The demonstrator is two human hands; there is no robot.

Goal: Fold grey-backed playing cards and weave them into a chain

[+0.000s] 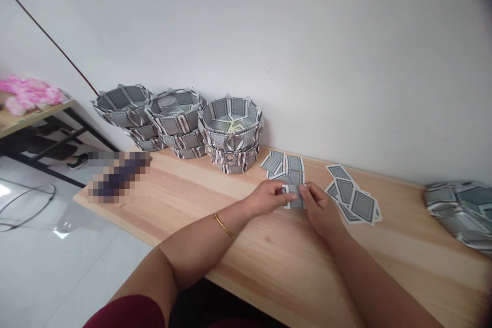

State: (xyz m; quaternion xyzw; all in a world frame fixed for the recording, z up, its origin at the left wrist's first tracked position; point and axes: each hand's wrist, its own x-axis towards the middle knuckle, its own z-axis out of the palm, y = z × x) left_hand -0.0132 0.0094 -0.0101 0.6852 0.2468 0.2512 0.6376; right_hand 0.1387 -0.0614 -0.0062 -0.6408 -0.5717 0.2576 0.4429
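Note:
Between both hands, above the middle of the table, is a grey-backed playing card (295,197) with a white border. My left hand (271,198) pinches its left side, thumb on top. From the other side, my right hand (317,204) grips the right edge with thumb and fingers. Whether it is one card or a folded pair I cannot tell. Just behind the hands lie several interlocked or overlapping cards (295,164). Right of my right hand a loose spread of cards (363,206) lies back side up.
Three stacked bowl-like baskets made of folded cards, a left one (125,107), a middle one (179,125) and a right one (232,136), stand along the wall. Another card basket (459,210) sits at the far right. A blurred dark object (121,177) lies at the table's left end.

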